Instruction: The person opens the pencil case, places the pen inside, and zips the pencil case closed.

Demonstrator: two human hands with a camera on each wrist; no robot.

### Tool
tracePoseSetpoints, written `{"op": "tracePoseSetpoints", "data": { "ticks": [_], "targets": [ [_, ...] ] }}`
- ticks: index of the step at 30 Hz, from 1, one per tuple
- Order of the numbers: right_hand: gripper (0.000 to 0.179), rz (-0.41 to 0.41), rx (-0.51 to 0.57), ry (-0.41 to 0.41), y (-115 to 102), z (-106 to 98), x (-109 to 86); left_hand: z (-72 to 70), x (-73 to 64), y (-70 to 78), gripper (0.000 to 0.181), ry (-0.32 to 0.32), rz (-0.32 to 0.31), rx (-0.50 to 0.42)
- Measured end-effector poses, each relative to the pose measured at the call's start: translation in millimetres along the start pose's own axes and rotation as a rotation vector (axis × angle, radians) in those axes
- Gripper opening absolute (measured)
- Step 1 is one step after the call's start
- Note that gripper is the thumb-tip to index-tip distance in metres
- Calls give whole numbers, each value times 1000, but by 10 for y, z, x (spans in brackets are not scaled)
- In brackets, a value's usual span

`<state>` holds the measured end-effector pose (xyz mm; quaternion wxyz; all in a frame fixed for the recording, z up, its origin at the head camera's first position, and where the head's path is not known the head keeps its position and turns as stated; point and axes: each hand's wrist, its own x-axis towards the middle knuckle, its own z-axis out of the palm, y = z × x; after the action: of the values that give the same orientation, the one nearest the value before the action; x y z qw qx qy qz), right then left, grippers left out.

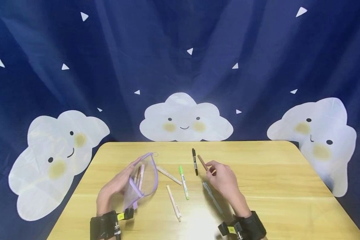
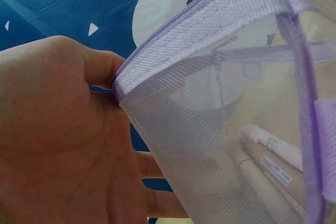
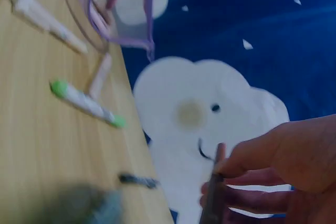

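Note:
My left hand (image 1: 117,181) pinches the lilac-trimmed rim of a see-through mesh pencil pouch (image 2: 184,103), its mouth gaping toward the right. Several pens (image 2: 278,169) lie inside, seen through the mesh. On the right, my right hand (image 1: 223,178) pinches a brown pen (image 1: 202,162) between thumb and fingers, raised over the wood table. Just left of that pen lies a black marker (image 1: 195,161). A grey pen (image 1: 213,199) rests below the right hand, partly in its shadow.
Between the hands, a green-capped highlighter (image 1: 184,182), a cream pen (image 1: 169,175) and a pale pink pen (image 1: 174,203) lie apart on the wooden table (image 1: 273,186). Behind the table hangs a dark blue curtain (image 1: 174,43) printed with white clouds.

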<state>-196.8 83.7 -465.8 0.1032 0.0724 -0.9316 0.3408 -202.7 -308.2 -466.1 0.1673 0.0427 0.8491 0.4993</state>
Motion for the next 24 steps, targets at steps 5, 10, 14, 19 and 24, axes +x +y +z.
{"op": "tracePoseSetpoints", "data": {
  "ticks": [5,10,14,19,24],
  "targets": [
    [21,-39,31,13,-195,271,43,-9,-19,0,52,-9,14,15],
    [22,-73,58,-8,-318,523,21,18,6,7,52,-20,30,23],
    [22,-77,104,-62,-495,693,5,26,12,4,52,-9,26,31],
    [26,-88,183,-157,-796,913,51,18,21,36,54,-10,18,49],
    [28,-67,275,-245,-1050,1092,150,28,29,33,54,-16,29,53]
  ]
}}
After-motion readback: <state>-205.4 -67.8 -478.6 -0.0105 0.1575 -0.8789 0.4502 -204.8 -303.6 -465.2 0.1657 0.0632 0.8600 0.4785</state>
